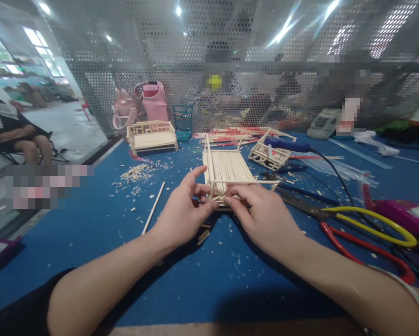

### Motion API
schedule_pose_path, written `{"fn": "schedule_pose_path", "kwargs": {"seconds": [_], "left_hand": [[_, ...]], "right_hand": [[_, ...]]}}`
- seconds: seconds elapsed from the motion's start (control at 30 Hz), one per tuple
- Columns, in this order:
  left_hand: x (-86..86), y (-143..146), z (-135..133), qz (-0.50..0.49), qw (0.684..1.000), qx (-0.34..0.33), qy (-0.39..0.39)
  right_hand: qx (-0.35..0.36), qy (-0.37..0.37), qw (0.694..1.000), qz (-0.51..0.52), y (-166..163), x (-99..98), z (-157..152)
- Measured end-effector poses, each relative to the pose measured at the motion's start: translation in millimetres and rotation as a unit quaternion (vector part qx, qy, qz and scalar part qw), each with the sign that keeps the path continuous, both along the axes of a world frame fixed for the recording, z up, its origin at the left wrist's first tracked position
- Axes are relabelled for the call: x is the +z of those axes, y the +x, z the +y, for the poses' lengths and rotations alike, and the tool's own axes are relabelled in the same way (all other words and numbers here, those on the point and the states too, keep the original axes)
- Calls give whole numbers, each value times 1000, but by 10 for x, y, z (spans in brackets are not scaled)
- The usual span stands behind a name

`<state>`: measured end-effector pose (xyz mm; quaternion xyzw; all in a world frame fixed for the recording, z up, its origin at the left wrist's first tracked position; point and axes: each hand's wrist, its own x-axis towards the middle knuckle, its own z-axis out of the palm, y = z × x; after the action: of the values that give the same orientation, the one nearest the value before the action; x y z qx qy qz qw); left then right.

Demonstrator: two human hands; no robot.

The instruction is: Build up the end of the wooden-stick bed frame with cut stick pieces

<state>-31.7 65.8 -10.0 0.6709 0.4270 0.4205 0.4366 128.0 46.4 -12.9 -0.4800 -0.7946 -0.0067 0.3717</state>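
A small model bench frame (230, 164) built from pale wooden sticks lies in front of me, its slatted surface facing up. My left hand (183, 210) holds the near left corner of this frame, thumb below and index finger raised along its side. My right hand (265, 212) is closed in a pinch at the near edge, close to the left thumb. Between its fingertips there seems to be a short wooden stick (220, 192), partly hidden by the fingers. A longer loose stick (154, 207) lies left of my left hand.
Scissors with yellow and red handles (370, 226) lie right of my right arm. A blue glue gun (289, 144) with a cord rests by a smaller stick model (268, 156). A finished-looking stick bench (152, 137), wood scraps (139, 172) and a teal basket (183, 122) stand farther back. A perforated screen (192, 51) closes the far side.
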Motion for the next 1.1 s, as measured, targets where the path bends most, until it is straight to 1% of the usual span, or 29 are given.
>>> {"fn": "schedule_pose_path", "kwargs": {"seconds": [0.23, 0.57, 0.73, 0.97, 1.1], "left_hand": [[-6, -8, 15, 8, 1000, 4, 4], [1, -2, 2, -2, 1000, 4, 6], [-3, -8, 5, -4, 1000, 1, 5], [-11, -23, 17, 5, 1000, -6, 8], [-4, -19, 10, 3, 1000, -13, 8]], "right_hand": [[3, 0, 999, -38, -10, 27, 5], [5, 0, 1000, 10, -12, -1, 21], [13, 0, 1000, 13, 6, 5, 3], [7, 22, 1000, 11, 40, -17, -25], [8, 19, 999, 29, 16, -1, -39]]}}
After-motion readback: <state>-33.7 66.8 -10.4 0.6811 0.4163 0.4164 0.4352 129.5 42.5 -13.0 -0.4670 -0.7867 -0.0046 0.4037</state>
